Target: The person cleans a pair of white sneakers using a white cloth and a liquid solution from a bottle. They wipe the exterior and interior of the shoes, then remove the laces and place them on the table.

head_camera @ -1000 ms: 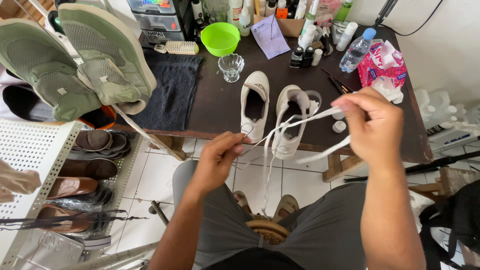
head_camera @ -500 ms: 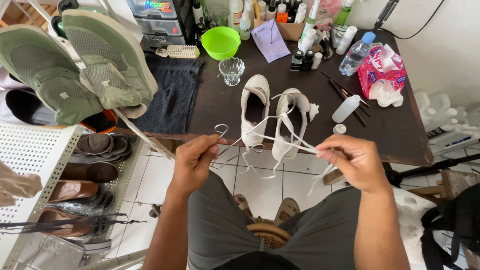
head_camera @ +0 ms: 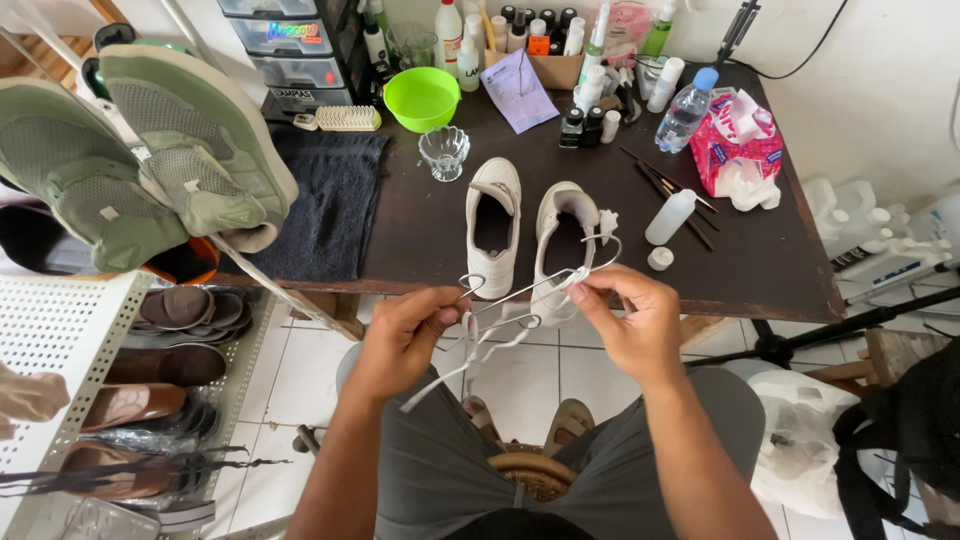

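Both grips pinched the white lace (head_camera: 490, 322): left hand (head_camera: 405, 335), right hand (head_camera: 625, 325). Best kept taut, untwisted, w/ shoes (head_camera: 495, 228) just beyond.

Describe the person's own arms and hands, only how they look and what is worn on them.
Both arms are bare from the elbows down: no sleeves show in the picture. The left hand and the right hand wear no gloves, and no rings, watch or bracelets can be seen. Fingernails are short and unpainted. Grey shorts cover the lap below.
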